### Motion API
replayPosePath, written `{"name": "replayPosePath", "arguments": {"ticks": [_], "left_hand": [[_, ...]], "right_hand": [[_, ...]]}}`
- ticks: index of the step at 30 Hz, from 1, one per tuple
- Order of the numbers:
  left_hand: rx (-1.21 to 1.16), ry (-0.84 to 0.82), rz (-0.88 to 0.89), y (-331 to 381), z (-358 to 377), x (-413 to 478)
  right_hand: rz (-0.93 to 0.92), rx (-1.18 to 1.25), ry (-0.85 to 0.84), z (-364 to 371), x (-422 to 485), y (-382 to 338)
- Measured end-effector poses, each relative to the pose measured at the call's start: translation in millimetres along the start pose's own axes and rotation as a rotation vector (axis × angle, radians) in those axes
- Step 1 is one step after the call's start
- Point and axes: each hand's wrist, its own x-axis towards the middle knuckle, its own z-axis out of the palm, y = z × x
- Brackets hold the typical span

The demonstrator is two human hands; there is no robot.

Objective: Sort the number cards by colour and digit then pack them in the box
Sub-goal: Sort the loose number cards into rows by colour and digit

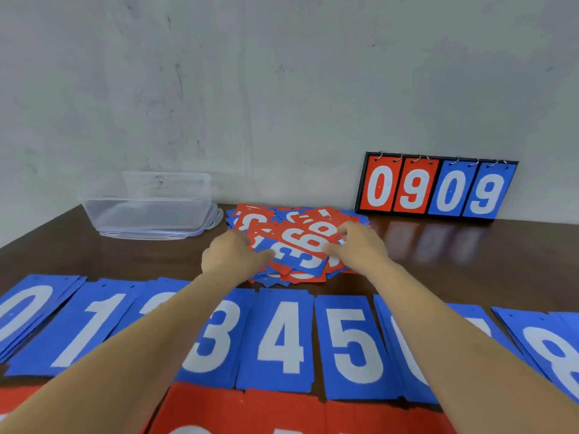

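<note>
Head: scoreboard (437, 186) reads 0909; blue cards (282, 339) 3-4-5.

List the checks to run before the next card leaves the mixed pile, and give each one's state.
1. Left hand and right hand on the mixed pile: ok.
2. One single card gripped: cannot tell, blurred.
3. Blue row in digit order: 0, 1, 3, 4, 5 read ok; others partly hidden.
4. Red row begun nearest the person: ok; digits cut off.
5. Box open, far left: ok.
</note>
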Motion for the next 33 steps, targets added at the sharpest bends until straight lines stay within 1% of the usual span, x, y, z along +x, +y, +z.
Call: {"name": "replayPosePath", "arguments": {"ticks": [4, 7, 9, 13, 16, 19, 22, 26, 28, 30, 33], "left_hand": [[0.194, -0.095, -0.021, 6.8, 19.6, 16.2], [0.311, -0.101, -0.045, 8.4, 31.1, 20.6], [0.309, -0.085, -0.051, 8.9, 33.3, 23.2], [0.267, -0.119, -0.09, 9.4, 31.8, 28.8], [0.17, -0.093, -0.082, 14.2, 29.7, 27.0], [0.075, -0.059, -0.038, 20.7, 29.9, 21.4], [-0.092, 0.014, 0.028, 22.0, 34.2, 19.4], [-0.4, 0.028, 0.054, 17.3, 37.4, 20.7], [-0.431, 0.02, 0.051, 15.2, 37.1, 21.8], [-0.466, 0.024, 0.047, 15.5, 36.1, 22.3], [-0.634, 0.031, 0.019, 21.0, 29.7, 22.8]], "right_hand": [[-0.03, -0.002, -0.034, 24.8, 24.9, -11.1], [-0.015, 0.026, -0.105, 40.0, 37.1, -14.8], [0.0, -0.009, -0.133, 47.7, 42.9, -14.4], [0.012, -0.079, -0.115, 49.9, 51.8, -13.0], [0.057, -0.108, -0.137, 44.4, 53.6, -14.0], [0.091, -0.129, -0.146, 40.2, 49.4, -13.4], [0.103, -0.097, -0.14, 40.4, 46.8, -11.5], [0.165, -0.021, -0.106, 35.3, 41.6, -7.2], [0.168, 0.022, -0.067, 33.5, 38.6, -4.3], [0.189, 0.114, -0.008, 31.0, 34.6, -2.1], [0.226, 0.269, 0.043, 22.3, 29.8, 1.6]]}}
